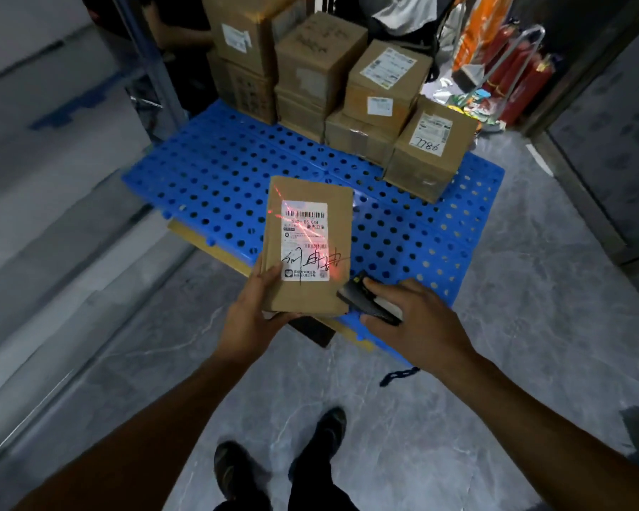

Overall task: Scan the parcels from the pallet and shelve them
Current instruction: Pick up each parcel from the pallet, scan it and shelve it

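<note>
Head view: two dark shoes (pixel 237 470) stood on the grey floor (pixel 458 418) just short of the blue pallet (pixel 218 171). Over the pallet's near edge, the left hand (pixel 248 315) gripped a flat brown parcel (pixel 308 248) by its lower left corner, thumb on the top face, label (pixel 304 230) turned upward. Just beside it, also above that near edge, the right hand (pixel 417 319) was curled round a dark scanner (pixel 369 298) aimed at the parcel; red laser lines crossed the label. The hands were apart, each closed on its own thing. At the pallet's far side stood stacked cardboard boxes (pixel 380 79), several with white labels. Beyond the pallet's far right corner stood red fire extinguishers (pixel 513 75).
</note>
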A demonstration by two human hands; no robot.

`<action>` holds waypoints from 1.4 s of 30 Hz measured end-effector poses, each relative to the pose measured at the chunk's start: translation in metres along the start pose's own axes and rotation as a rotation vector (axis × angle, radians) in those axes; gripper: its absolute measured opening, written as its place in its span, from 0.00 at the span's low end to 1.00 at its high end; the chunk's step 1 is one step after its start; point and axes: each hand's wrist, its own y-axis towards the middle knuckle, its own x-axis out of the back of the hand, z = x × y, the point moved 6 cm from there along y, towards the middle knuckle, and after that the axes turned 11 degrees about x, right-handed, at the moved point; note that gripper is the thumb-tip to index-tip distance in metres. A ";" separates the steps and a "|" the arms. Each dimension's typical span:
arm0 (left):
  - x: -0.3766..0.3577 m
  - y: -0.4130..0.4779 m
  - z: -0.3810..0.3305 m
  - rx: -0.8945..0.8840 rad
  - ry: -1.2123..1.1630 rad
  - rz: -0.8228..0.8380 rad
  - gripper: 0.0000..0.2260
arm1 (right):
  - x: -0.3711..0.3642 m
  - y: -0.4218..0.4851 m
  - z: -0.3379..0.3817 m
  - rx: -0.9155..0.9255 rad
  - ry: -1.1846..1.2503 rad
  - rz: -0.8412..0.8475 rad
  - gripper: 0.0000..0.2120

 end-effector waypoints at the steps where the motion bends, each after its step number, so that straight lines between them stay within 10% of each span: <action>1: 0.012 -0.001 0.005 -0.034 0.038 -0.009 0.39 | 0.002 0.003 0.012 0.027 -0.089 0.015 0.29; 16: 0.185 -0.031 0.095 -0.112 0.275 -0.144 0.46 | -0.013 0.024 0.181 0.296 -0.492 0.071 0.29; 26: 0.295 -0.090 0.101 0.088 -0.139 -0.456 0.37 | -0.107 0.078 0.272 0.094 0.560 -0.005 0.28; 42: 0.511 -0.082 0.222 0.443 -0.065 -0.863 0.42 | -0.266 0.264 0.511 0.259 0.795 0.358 0.14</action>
